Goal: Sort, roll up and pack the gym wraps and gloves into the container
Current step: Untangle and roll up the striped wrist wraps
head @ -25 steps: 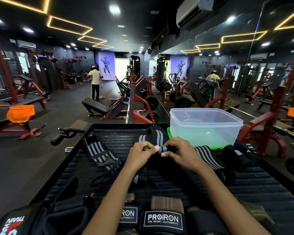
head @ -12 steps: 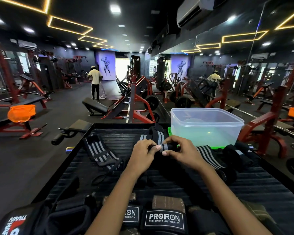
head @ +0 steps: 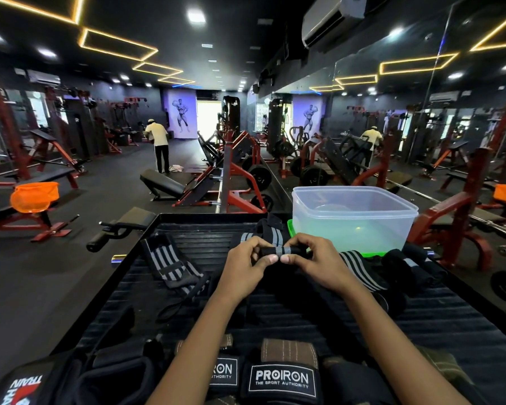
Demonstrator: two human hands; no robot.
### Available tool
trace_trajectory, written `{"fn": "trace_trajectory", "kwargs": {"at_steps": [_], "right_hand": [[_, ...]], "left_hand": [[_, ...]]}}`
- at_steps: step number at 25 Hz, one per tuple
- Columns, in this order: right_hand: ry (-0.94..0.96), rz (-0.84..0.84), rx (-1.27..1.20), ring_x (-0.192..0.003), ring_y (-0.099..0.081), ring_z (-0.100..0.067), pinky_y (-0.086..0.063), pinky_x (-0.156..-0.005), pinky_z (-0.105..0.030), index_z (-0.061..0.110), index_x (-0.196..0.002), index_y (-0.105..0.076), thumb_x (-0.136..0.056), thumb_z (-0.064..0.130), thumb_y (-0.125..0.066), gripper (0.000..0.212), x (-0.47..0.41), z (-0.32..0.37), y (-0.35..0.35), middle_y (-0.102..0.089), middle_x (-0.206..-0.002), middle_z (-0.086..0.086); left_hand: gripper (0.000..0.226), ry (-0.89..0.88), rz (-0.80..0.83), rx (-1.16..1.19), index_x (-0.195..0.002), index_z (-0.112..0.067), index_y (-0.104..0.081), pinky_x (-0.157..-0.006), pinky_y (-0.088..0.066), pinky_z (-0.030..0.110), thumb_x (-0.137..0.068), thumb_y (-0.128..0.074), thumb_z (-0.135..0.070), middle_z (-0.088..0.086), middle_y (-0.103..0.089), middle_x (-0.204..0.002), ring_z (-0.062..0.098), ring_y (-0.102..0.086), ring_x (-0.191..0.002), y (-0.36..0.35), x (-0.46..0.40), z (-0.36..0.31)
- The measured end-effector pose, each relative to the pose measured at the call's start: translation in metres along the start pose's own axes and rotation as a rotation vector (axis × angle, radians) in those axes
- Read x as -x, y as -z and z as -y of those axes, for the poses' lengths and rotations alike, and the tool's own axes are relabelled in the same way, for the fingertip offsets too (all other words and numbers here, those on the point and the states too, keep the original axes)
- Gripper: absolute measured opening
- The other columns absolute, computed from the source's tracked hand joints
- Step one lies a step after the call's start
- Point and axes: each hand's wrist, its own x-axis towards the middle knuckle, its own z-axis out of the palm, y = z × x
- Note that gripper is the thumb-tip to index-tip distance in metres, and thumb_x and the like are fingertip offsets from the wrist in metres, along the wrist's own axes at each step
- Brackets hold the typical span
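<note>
Above the black ribbed tray (head: 450, 323), I see both hands close together, thumbs nearly touching: my left hand (head: 240, 273) and right hand (head: 316, 266) each pinch one end of a small rolled black wrap with grey stripes (head: 281, 251). Just behind it on the right stands the clear plastic container (head: 354, 217), open on top. A flat black-and-grey striped wrap (head: 170, 264) lies to the left, and black PROIRON gloves (head: 281, 378) sit at the near edge.

Black ribbed table (head: 205, 244), striped wraps (head: 170, 263), clear container (head: 354, 217), PROIRON gloves (head: 281, 378) at near edge
</note>
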Motion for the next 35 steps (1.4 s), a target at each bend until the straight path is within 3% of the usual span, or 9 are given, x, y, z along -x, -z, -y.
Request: {"fn": "trace_trajectory", "kwargs": {"at_steps": [7,11,14,16,19,23,28,32,35], "right_hand": [[0.041,0.034,0.003,-0.084,-0.061,-0.002,-0.044,-0.072,-0.014,0.020,-0.089,-0.064,-0.073,0.019,-0.083,0.025,0.002,0.003,0.000,-0.068,-0.089,0.008],[-0.020,0.093,0.080,-0.087,-0.062,-0.010,-0.047,-0.078,-0.022,0.012,-0.085,-0.061,-0.073,0.021,-0.082,0.026,0.002,-0.003,-0.001,-0.069,-0.091,0.004],[-0.086,0.204,0.144,-0.090,-0.062,-0.019,-0.049,-0.084,-0.038,0.013,-0.085,-0.059,-0.072,0.026,-0.082,0.029,0.002,-0.008,-0.004,-0.068,-0.092,0.000],[-0.120,0.231,0.162,-0.090,-0.061,-0.021,-0.048,-0.083,-0.039,0.013,-0.086,-0.058,-0.073,0.027,-0.081,0.031,0.002,-0.010,-0.004,-0.067,-0.093,-0.002],[-0.152,0.263,0.180,-0.082,-0.057,-0.018,-0.047,-0.079,-0.037,0.015,-0.084,-0.056,-0.075,0.027,-0.080,0.028,0.003,-0.010,-0.003,-0.065,-0.088,-0.001],[-0.175,0.297,0.181,-0.078,-0.054,-0.012,-0.044,-0.073,-0.030,0.021,-0.077,-0.053,-0.076,0.024,-0.079,0.026,0.004,-0.010,-0.003,-0.063,-0.082,0.006],[-0.193,0.339,0.143,-0.072,-0.055,-0.005,-0.043,-0.068,-0.019,0.014,-0.083,-0.057,-0.077,0.024,-0.079,0.025,0.005,-0.009,-0.002,-0.064,-0.077,0.009],[-0.211,0.374,0.166,-0.078,-0.058,-0.008,-0.047,-0.078,-0.027,0.018,-0.079,-0.057,-0.076,0.028,-0.080,0.025,0.004,-0.012,-0.003,-0.062,-0.079,0.011],[-0.248,0.399,0.175,-0.074,-0.057,-0.010,-0.047,-0.067,-0.025,0.020,-0.078,-0.056,-0.077,0.031,-0.079,0.025,0.005,-0.011,-0.002,-0.062,-0.077,0.006]], "left_hand": [[0.010,0.077,0.102,-0.016,-0.091,-0.017,-0.066,-0.060,-0.036,0.012,-0.089,-0.066,-0.027,-0.003,-0.055,-0.075,0.007,-0.047,-0.068,0.001,-0.001,0.001],[0.041,0.156,0.202,-0.035,-0.123,-0.017,-0.056,-0.076,-0.042,0.018,-0.088,-0.068,-0.033,-0.001,-0.059,-0.099,0.012,-0.054,-0.090,0.000,0.000,0.007],[0.077,0.223,0.443,-0.432,-0.150,-0.022,-0.020,-0.110,-0.031,0.042,-0.089,-0.064,-0.038,0.007,-0.042,-0.142,0.028,-0.033,-0.134,-0.001,0.004,0.019],[0.063,0.231,0.549,-0.757,-0.151,-0.027,-0.019,-0.117,-0.011,0.056,-0.097,-0.051,-0.034,0.004,-0.022,-0.157,0.035,-0.014,-0.144,0.000,0.007,0.025],[0.048,0.325,0.571,-0.851,-0.148,-0.034,-0.027,-0.115,-0.006,0.063,-0.101,-0.039,-0.028,0.000,-0.011,-0.160,0.040,-0.005,-0.145,0.001,0.006,0.028],[0.052,0.453,0.579,-0.930,-0.151,-0.033,-0.019,-0.112,-0.015,0.064,-0.102,-0.036,-0.039,0.002,-0.007,-0.160,0.042,-0.002,-0.144,0.003,0.005,0.025],[0.054,0.584,0.542,-0.985,-0.150,-0.028,-0.019,-0.106,-0.024,0.066,-0.101,-0.030,-0.048,0.010,-0.008,-0.157,0.044,-0.005,-0.142,0.009,0.005,0.024],[0.058,0.643,0.513,-1.030,-0.150,-0.028,-0.020,-0.101,-0.030,0.066,-0.099,-0.026,-0.056,0.012,-0.008,-0.156,0.045,-0.007,-0.140,0.011,0.006,0.023],[0.060,0.665,0.506,-1.038,-0.150,-0.028,-0.020,-0.100,-0.032,0.066,-0.098,-0.026,-0.058,0.014,-0.009,-0.156,0.045,-0.007,-0.140,0.012,0.005,0.023]]}}
